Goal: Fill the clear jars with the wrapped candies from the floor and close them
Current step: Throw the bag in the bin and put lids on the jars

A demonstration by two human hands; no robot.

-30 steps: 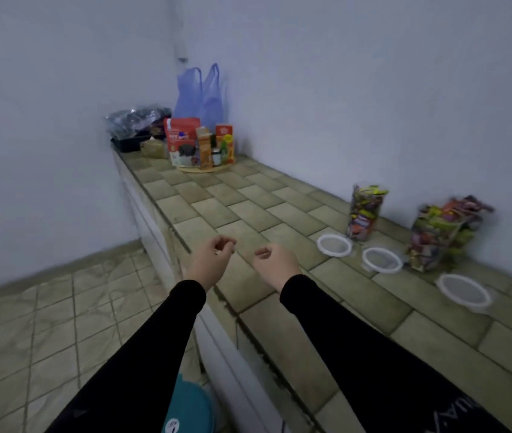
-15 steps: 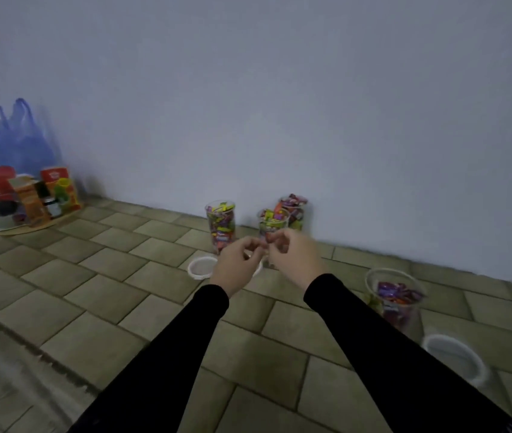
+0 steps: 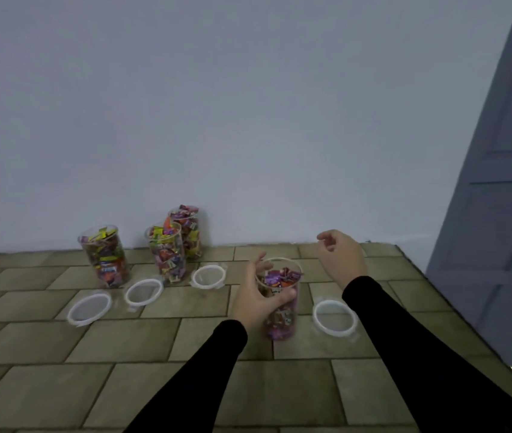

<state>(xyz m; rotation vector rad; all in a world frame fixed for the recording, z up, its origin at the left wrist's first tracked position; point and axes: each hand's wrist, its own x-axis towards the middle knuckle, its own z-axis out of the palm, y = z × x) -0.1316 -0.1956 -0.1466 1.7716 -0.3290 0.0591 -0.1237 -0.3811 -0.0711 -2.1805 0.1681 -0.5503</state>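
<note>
- Since half a second ago, head view: hands have parted; left hand (image 3: 256, 300) has dropped onto the nearest jar (image 3: 280, 303), which earlier stood untouched to the right.
- Left hand grips that jar: fingers curled round its wall, thumb at the rim. Jar upright on the tiled counter (image 3: 155, 354), uncovered, partly filled with wrapped candies (image 3: 278, 278).
- Right hand (image 3: 340, 259) hovers above and right of the jar, apart from it, fingers loosely curled, holding nothing.
- One lid (image 3: 335, 317) lies flat just right of the gripped jar, under the right forearm.
- Three fuller jars stand near the wall: left jar (image 3: 105, 256), middle jar (image 3: 167, 251), back jar (image 3: 187, 232) just behind it. All uncovered.
- Three more lids lie flat before them: (image 3: 89, 308), (image 3: 143, 292), (image 3: 208, 276).
- Grey door (image 3: 504, 182) at right edge.
</note>
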